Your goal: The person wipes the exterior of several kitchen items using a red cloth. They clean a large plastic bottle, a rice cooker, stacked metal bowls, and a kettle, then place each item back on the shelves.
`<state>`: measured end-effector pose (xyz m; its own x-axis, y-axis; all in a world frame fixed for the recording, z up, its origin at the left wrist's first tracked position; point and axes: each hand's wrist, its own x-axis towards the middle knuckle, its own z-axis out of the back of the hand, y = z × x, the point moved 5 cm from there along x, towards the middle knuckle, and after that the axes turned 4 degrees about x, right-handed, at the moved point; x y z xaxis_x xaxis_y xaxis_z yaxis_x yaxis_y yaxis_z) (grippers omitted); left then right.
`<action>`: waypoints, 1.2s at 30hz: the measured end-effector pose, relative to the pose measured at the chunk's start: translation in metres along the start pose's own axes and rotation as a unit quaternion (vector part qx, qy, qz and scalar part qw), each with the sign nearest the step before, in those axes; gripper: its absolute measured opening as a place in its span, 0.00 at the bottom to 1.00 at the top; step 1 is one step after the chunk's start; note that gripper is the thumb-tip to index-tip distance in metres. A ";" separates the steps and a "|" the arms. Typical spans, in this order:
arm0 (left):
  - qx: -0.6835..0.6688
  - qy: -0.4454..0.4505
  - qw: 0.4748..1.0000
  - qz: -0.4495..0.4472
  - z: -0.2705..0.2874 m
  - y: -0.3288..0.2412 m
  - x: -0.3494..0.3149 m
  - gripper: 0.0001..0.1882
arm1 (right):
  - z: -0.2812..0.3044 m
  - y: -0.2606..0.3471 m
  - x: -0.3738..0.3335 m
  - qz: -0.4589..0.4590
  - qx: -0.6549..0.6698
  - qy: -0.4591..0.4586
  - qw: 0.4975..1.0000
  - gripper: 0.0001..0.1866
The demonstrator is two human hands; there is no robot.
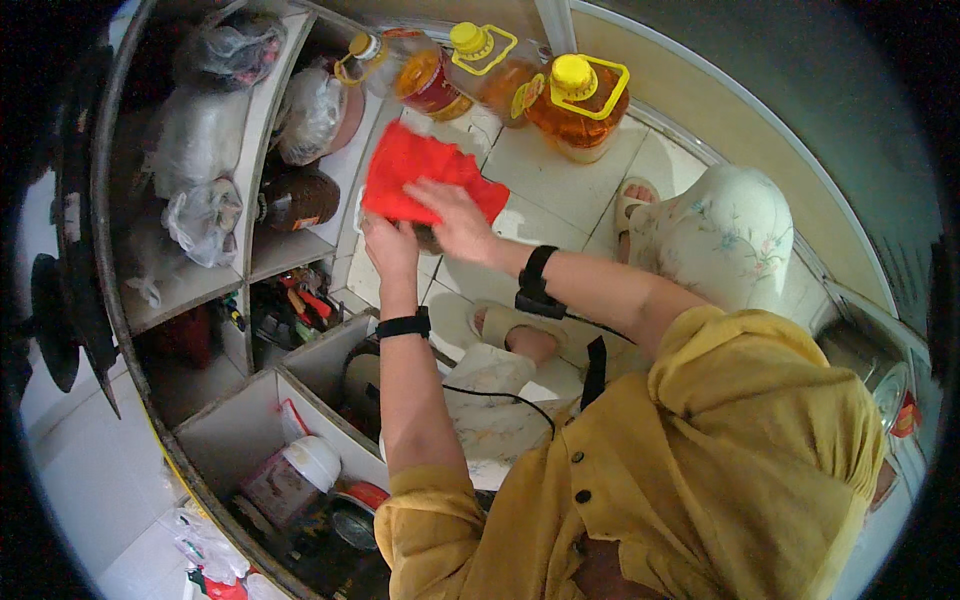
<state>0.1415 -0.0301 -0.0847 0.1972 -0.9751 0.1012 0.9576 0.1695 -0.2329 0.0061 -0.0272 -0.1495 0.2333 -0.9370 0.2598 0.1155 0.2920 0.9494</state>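
Note:
A bright red cloth [415, 160] is spread over something low in front of the shelves. Under its near edge a small dark side of a container [427, 238] shows between my hands; its kind is hidden. My left hand [390, 243] is closed at the cloth's near left edge, its fingers bent and partly hidden. My right hand [455, 218] lies on top of the cloth with its fingers stretched out flat. Both wrists wear black bands, with a cable running from them.
Large oil bottles with yellow caps [575, 110] stand on the tiled floor [530, 160] along the far wall. At left, a shelf unit [262, 150] holds bagged goods and a dark jar [300, 198]. Nearer, an open compartment holds a white bowl [314, 463]. A metal pot [862, 365] stands at right.

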 end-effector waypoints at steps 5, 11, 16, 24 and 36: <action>-0.102 0.043 0.993 0.034 -0.004 0.014 -0.009 0.34 | 0.021 -0.016 -0.013 -0.004 -0.160 0.117 0.980 0.44; -0.206 0.062 0.975 0.055 -0.004 0.007 -0.018 0.40 | 0.049 -0.108 -0.026 -0.453 0.261 -0.107 0.846 0.29; -0.238 0.027 0.971 0.001 0.008 0.009 -0.019 0.33 | 0.028 0.005 0.000 0.027 -0.015 -0.014 0.999 0.34; -0.129 0.072 0.988 0.035 0.023 0.018 -0.012 0.29 | 0.047 -0.032 -0.022 -0.049 -0.106 0.045 0.992 0.36; -0.061 0.063 0.996 -0.019 0.017 0.001 -0.004 0.26 | -0.024 -0.048 -0.078 -0.246 0.080 -0.080 0.963 0.28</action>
<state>0.1454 -0.0240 -0.0689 0.1260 -0.9920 -0.0088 0.9296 0.1212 -0.3481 0.0059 0.0369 -0.2193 0.0349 -0.9758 -0.2157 0.0210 -0.2150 0.9764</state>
